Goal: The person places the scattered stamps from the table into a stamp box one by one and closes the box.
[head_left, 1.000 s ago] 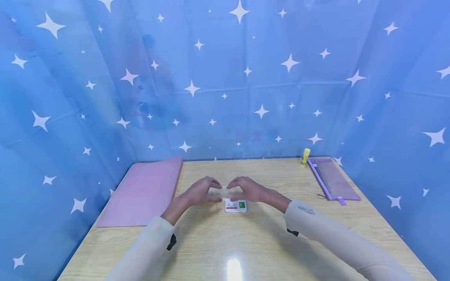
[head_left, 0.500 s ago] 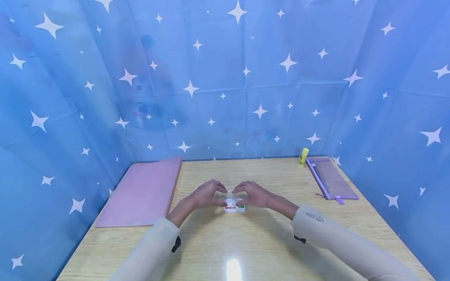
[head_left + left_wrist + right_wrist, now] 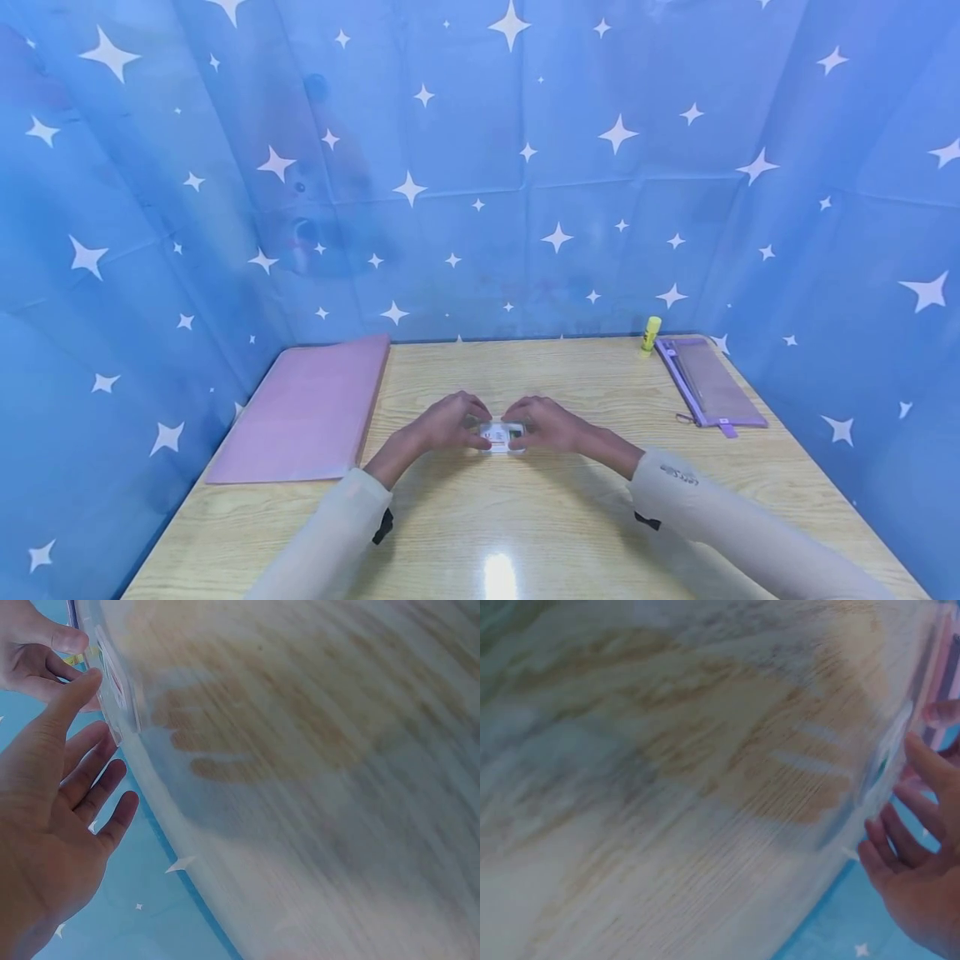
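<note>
A small flat case point(image 3: 500, 436) with a white face and red and green patches lies on the table between the hands. Its clear plastic cover point(image 3: 111, 697) shows at the edge in the left wrist view. My left hand point(image 3: 450, 422) pinches the cover's left side between thumb and index finger, the other fingers loosely bent. From the opposite side my right hand point(image 3: 553, 425) grips it, thumb in front and fingers behind. The fingers partly hide both ends of the case. In the right wrist view the case point(image 3: 883, 761) is seen edge-on and blurred.
On the wooden table point(image 3: 480, 517), a pink folder point(image 3: 300, 417) lies at left. A yellow glue stick point(image 3: 650, 335) stands at the back right beside a purple zip pouch point(image 3: 712, 383). Blue star-patterned curtain point(image 3: 480, 167) surrounds the back and sides.
Both hands have come down and slightly nearer with the clear cover, from behind and above the white face to over it. The case itself stays in place.
</note>
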The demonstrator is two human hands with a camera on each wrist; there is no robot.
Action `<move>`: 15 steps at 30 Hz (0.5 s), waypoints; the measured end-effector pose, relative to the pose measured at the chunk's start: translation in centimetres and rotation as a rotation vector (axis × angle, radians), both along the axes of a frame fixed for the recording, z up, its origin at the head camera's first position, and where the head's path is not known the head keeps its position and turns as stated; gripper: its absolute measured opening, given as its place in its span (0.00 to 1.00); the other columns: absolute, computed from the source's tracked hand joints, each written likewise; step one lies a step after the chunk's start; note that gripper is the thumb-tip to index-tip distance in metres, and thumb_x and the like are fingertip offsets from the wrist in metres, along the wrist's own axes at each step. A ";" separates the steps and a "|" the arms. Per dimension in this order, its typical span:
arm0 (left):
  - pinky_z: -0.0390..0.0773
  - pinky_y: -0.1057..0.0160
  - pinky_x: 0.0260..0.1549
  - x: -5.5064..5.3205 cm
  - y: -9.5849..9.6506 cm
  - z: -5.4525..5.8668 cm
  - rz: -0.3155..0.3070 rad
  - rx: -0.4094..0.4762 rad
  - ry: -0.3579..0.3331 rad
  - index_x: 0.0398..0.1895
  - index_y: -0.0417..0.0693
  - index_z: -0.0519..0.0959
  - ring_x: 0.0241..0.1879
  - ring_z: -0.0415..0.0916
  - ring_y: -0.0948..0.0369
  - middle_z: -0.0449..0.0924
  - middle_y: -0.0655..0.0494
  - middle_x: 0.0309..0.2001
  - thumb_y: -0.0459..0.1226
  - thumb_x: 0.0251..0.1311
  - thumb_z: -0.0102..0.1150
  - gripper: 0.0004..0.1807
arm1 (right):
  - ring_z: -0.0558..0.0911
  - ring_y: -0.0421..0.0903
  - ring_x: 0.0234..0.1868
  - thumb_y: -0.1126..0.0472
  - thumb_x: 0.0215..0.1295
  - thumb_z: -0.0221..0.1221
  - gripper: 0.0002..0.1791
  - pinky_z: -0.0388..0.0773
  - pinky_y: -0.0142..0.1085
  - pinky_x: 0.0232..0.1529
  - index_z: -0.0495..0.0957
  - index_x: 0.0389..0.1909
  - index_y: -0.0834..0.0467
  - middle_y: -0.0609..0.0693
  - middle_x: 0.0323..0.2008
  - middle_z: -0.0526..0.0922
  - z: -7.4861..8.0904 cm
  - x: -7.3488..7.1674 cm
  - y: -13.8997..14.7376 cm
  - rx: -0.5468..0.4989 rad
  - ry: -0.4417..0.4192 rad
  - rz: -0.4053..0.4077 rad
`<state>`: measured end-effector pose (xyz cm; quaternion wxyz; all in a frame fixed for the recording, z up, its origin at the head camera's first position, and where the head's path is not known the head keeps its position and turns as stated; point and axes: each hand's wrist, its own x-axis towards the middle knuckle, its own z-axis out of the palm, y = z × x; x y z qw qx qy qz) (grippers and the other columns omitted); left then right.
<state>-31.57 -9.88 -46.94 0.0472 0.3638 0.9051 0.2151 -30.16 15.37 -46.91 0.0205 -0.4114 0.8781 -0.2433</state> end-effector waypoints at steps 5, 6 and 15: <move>0.77 0.58 0.59 0.0 0.1 -0.2 -0.014 -0.015 0.012 0.54 0.45 0.87 0.57 0.79 0.56 0.85 0.52 0.56 0.46 0.55 0.79 0.25 | 0.82 0.58 0.57 0.59 0.65 0.72 0.22 0.76 0.55 0.57 0.85 0.56 0.65 0.59 0.54 0.86 -0.4 0.0 0.0 -0.001 0.019 0.000; 0.78 0.59 0.58 0.0 0.1 -0.3 -0.019 -0.020 0.017 0.54 0.46 0.88 0.56 0.79 0.57 0.85 0.53 0.56 0.46 0.55 0.79 0.24 | 0.82 0.58 0.57 0.59 0.64 0.72 0.22 0.76 0.55 0.57 0.85 0.56 0.65 0.59 0.54 0.85 -0.4 0.0 0.0 0.001 0.013 -0.006; 0.77 0.60 0.58 0.0 0.1 -0.5 -0.021 -0.035 0.010 0.53 0.48 0.88 0.56 0.79 0.59 0.85 0.55 0.55 0.48 0.56 0.78 0.23 | 0.81 0.57 0.57 0.58 0.65 0.72 0.23 0.80 0.46 0.52 0.84 0.56 0.65 0.59 0.56 0.84 -0.5 0.2 -0.3 0.011 -0.037 -0.027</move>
